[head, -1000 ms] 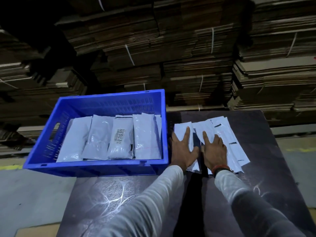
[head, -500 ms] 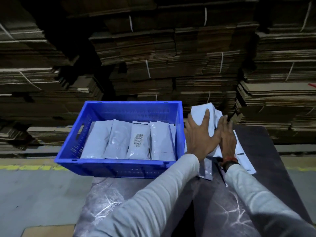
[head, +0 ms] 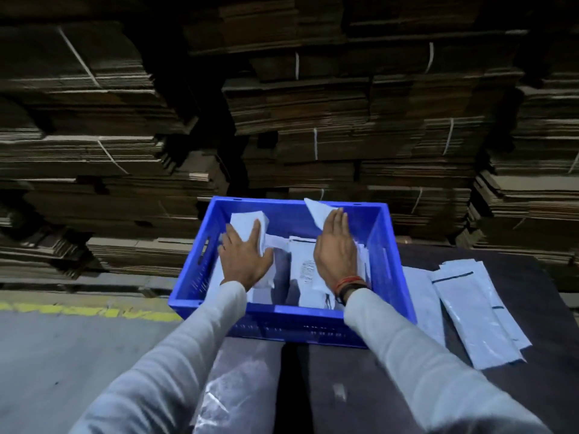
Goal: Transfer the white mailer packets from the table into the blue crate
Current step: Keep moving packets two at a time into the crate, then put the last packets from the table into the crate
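Observation:
The blue crate stands on the left end of the dark table, with several white mailer packets lying in it. Both my hands are inside the crate. My left hand lies palm down on a small bunch of white packets at the crate's left side, gripping it. My right hand grips another packet, whose corner sticks up past my fingertips near the far wall. More white packets lie fanned on the table just right of the crate.
Tall stacks of tied, flattened cardboard fill the background behind the crate. A grey floor with a yellow line lies to the left. A clear plastic sheet lies on the table's near left part.
Both hands lifted packets off the table and carried them left into the crate. The hands have spread apart, each with its own packets. My view has shifted left.

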Demonstrator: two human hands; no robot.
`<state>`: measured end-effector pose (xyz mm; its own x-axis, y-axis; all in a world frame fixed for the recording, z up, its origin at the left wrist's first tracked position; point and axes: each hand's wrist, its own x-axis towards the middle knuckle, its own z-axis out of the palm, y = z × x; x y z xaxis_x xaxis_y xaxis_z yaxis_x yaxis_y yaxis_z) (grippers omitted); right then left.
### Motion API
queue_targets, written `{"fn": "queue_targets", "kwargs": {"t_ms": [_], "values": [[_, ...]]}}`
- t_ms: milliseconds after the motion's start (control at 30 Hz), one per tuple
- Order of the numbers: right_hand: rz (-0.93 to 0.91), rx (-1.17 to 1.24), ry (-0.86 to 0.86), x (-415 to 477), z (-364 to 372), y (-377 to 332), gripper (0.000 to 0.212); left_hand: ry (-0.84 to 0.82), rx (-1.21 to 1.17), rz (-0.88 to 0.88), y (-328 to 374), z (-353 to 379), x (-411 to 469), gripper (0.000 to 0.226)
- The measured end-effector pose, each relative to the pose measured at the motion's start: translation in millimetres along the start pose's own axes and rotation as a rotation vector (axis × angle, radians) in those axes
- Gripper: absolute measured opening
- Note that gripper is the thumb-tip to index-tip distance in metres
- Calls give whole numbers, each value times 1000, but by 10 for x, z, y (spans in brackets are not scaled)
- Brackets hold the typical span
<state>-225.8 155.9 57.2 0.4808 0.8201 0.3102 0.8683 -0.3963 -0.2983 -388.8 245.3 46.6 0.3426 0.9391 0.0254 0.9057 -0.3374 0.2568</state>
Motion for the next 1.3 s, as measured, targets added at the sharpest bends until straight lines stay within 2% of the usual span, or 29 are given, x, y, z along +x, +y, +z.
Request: {"fn": "queue_targets", "kwargs": {"t_ms": [233, 333, 400, 500, 767, 967, 1133, 1300], "values": [[43, -26, -258, 50, 903, -862, 62, -119, 37, -33, -698, 285, 165, 75], [87, -18, -435, 3, 1194, -1144, 71, -157, 97, -10, -832, 419, 235, 75], [131, -2, -564, -51, 1341, -1233, 77, -180, 161, 27, -898, 493, 270, 77], [187, 31, -679, -79, 1462, -1201, 70, -201, 191, 45, -948, 573, 288, 75], [210, 18, -641, -94, 1342, -968, 68, -322, 105, -13, -914, 680, 289, 83], [113, 20, -485, -108, 1069, -696, 72, -177, -1, -27, -759, 543, 260, 80], [87, 0, -318, -86, 622, -81, 71, -24, -128, 25, -213, 287, 232, 78], [127, -44, -127, -194, -5, 804, 76, -17, -289, 160, 787, 199, 84, 76]]}}
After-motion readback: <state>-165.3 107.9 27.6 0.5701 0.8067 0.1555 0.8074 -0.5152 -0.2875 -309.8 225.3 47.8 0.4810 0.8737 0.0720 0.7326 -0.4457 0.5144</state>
